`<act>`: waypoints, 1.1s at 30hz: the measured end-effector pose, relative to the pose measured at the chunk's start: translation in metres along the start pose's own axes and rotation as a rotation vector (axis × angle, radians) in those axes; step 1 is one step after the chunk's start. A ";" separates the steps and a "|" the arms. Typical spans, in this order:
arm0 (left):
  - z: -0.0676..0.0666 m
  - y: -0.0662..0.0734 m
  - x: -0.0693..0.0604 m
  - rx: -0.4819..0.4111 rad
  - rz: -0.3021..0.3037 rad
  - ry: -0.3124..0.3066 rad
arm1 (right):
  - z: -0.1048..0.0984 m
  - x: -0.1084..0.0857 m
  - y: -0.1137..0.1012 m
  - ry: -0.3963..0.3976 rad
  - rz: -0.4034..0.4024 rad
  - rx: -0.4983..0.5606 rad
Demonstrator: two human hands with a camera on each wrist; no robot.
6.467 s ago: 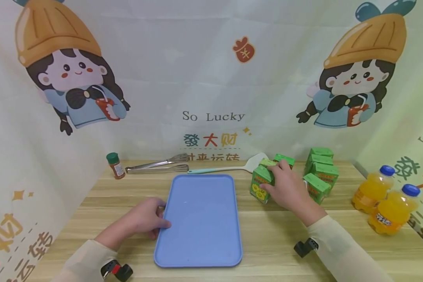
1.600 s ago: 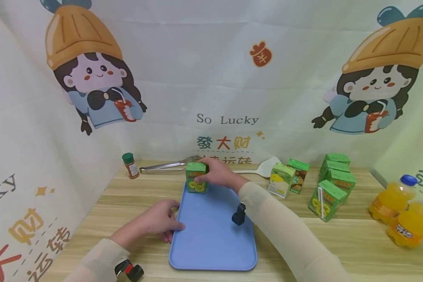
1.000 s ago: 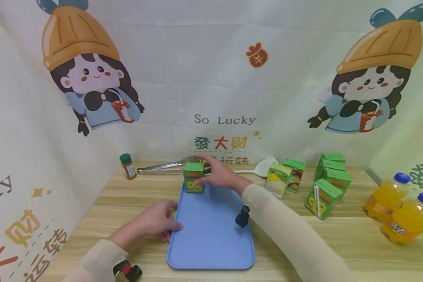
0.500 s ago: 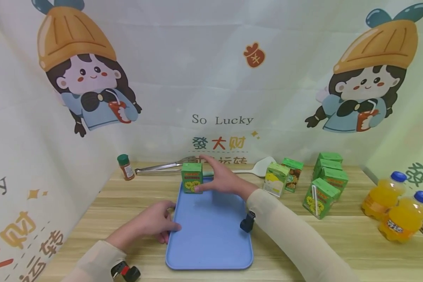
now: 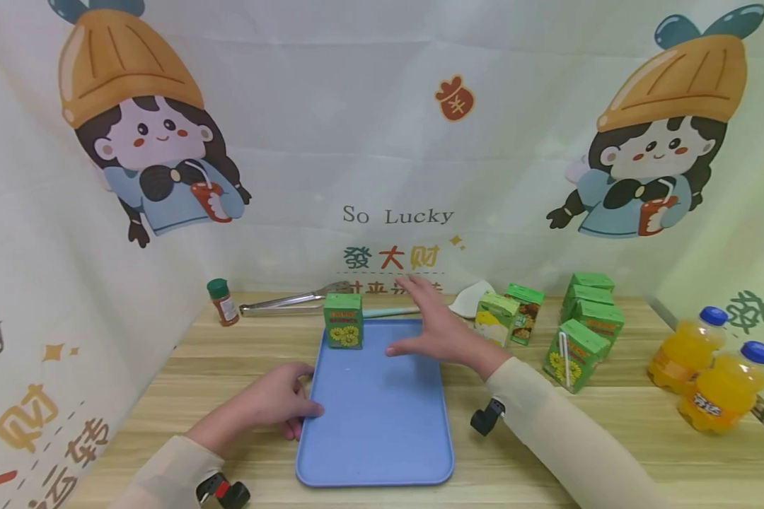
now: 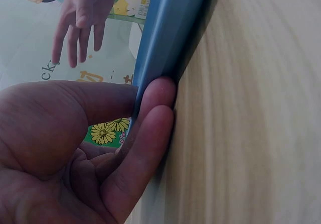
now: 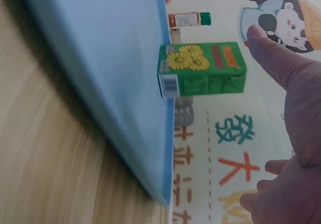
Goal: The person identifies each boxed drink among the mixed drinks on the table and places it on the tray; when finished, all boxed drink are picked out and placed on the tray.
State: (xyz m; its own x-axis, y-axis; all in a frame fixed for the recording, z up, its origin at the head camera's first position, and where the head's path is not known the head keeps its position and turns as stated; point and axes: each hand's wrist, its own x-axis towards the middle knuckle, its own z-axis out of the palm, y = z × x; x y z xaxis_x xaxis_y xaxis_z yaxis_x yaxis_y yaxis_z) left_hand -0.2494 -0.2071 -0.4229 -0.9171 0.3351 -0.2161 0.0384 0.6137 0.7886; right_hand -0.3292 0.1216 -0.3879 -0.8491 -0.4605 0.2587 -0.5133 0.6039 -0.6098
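A green drink carton (image 5: 344,322) with yellow flowers stands upright at the far left corner of the blue tray (image 5: 375,424). My left hand (image 5: 280,401) pinches the tray's left rim; in the left wrist view the thumb lies over the edge and curled fingers (image 6: 143,153) press its outer side. Above the tray's far right part, my right hand (image 5: 446,331) is held with fingers spread and nothing in it, apart from the carton. The right wrist view shows the same carton (image 7: 203,68) beyond that hand's thumb.
Behind the tray lie metal tongs (image 5: 293,300) and a spatula (image 5: 474,300), near a green-capped spice jar (image 5: 223,302). To the right stand a yellow-green carton (image 5: 496,318), a nut-pictured carton (image 5: 525,312), several green cartons (image 5: 576,355) and two orange soda bottles (image 5: 722,389).
The right hand brought the green carton from the right side onto the tray, let go of it and drew back to the right. My left hand stays at the tray's rim.
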 end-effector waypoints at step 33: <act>0.000 -0.002 0.002 -0.001 -0.011 0.007 | -0.087 -0.074 0.041 0.164 0.079 -0.371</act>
State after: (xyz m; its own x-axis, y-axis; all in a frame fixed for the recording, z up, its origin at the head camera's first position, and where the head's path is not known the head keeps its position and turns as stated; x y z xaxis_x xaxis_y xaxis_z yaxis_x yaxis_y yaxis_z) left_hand -0.2513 -0.2076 -0.4245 -0.9201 0.3233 -0.2210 0.0278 0.6168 0.7866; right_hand -0.2985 0.2371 -0.3665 -0.8811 -0.3114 0.3559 -0.4300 0.8408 -0.3288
